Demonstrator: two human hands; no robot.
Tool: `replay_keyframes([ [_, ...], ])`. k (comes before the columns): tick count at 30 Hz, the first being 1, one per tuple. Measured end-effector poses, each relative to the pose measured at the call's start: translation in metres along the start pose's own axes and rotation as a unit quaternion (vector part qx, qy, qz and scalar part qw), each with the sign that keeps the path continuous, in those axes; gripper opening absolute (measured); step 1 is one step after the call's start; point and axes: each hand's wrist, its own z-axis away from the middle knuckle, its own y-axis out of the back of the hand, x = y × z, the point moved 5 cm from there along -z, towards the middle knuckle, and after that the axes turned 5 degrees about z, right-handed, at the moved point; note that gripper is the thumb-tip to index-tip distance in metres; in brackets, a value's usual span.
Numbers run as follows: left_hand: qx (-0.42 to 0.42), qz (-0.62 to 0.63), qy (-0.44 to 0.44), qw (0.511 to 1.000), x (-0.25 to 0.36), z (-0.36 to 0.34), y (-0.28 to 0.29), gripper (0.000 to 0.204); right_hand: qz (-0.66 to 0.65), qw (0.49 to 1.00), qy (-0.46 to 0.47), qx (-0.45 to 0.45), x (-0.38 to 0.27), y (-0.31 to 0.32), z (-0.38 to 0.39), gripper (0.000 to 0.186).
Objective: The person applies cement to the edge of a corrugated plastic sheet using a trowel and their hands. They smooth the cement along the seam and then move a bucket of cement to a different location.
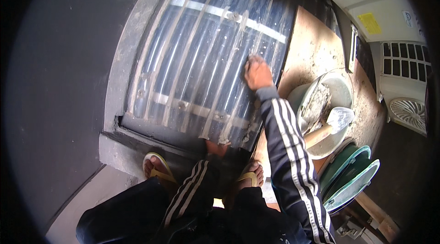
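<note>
A clear corrugated roofing sheet (192, 65) with dusty streaks along its ribs lies in front of me, over a dark space. My right hand (257, 72) is closed, knuckles up, on the sheet's right part; whatever its fingers hold, if anything, is hidden. At the sheet's near edge, my left hand (215, 148) shows only in part, in shadow beneath the edge, and its fingers are out of sight. Two pale flat strips, the far strip (261, 28) and the near strip (160, 99), cross the ribs under the sheet, with round fixings along them.
Right of the sheet, a pale bucket (339, 85) holds grey mortar and a wooden-handled trowel (340, 119). Nearby are green tubs (355, 189) and a brown board (316, 37). Air-conditioner units (408, 92) stand farther right. A concrete ledge (120, 74) borders the left; my sandalled feet are close to the near edge.
</note>
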Motion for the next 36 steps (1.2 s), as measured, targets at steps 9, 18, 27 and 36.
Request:
replay_keyframes([
  [9, -0.156, 0.191, 0.121, 0.962, 0.022, 0.006, -0.019, 0.037, -0.065, 0.995, -0.035, -0.073, -0.123, 0.004, 0.16, 0.041],
  [18, -0.089, -0.461, -0.25, 0.847, 0.054, 0.015, -0.012, 0.039, -0.043, 0.988, -0.121, 0.087, -0.056, 0.057, 0.078, 0.037],
  [27, -0.152, -0.549, -0.129, 0.812, 0.052, 0.022, -0.033, 0.045, 0.026, 0.987, -0.156, -0.035, -0.02, 0.012, 0.097, 0.046],
  [36, -0.002, 0.16, 0.127, 0.979, 0.003, -0.001, 0.014, 0.033, -0.101, 0.973, -0.206, -0.024, -0.067, 0.018, 0.152, 0.047],
])
